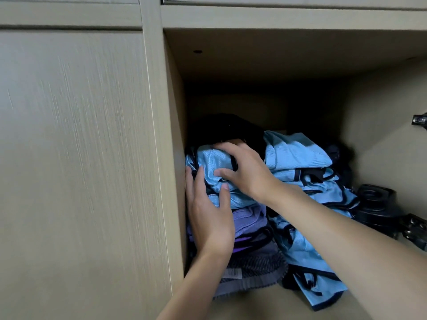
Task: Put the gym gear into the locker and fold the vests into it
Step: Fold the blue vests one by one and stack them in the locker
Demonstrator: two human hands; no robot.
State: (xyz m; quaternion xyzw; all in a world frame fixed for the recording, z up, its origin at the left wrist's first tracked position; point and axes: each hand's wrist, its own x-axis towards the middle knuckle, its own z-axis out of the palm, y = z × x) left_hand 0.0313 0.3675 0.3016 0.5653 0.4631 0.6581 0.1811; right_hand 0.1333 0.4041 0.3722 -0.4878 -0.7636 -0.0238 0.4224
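**A:** hand status?

**B:** right hand is clamped on the top blue vest — fingers curled over its top edge, thumb pressing in from the front. left hand is flat, fingers straight along the vest's left side, thumb spread onto the front. it isn't gripping anything.

**A:** where's the vest?

**B:** inside the locker, between the two hands, on top of the left pile. left fingers sit between the vest and the locker's side wall.

**A:** what's under it?

**B:** purple vest just right of the left palm. below that wrist, a grey knit item with a barcode tag, on the locker floor.

**A:** the rest?

**B:** blue vest stack just right of the right hand, touching the left pile — its lowest piece spills toward the front edge under the right forearm. black fabric lies beyond the right fingertips, too dark to identify. black bottle is well right of the right forearm, with a hinge above it. closed door is left of the left hand.
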